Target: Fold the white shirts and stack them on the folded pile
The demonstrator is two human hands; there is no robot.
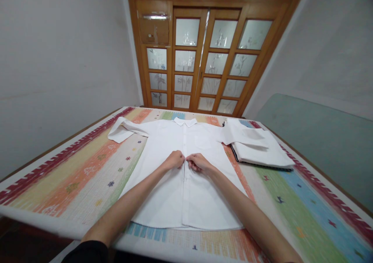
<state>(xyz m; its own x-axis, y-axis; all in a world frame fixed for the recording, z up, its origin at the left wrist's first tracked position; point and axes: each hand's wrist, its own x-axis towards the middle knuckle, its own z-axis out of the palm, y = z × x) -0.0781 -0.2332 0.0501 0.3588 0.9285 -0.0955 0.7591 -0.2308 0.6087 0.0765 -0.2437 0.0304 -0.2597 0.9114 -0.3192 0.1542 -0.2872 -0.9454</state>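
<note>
A white collared shirt [163, 138] lies front side up, collar toward the far edge, its sleeves spread to both sides. My left hand [176, 160] pinches the shirt's front placket near the middle. Just right of it, my right hand [198, 162] pinches the other side of the placket, its fingers curled. The fingertips of both hands nearly meet at the center line. Any button between them is too small to make out. Below the hands the placket edges run down to the hem.
A folded white stack with a dark edge [262, 154] lies to the right, partly under the shirt's right-side sleeve. A colorful striped cloth [87, 177] covers the table. Beyond stand wooden doors with glass panes [201, 56]; a pale green panel [320, 134] is at the right.
</note>
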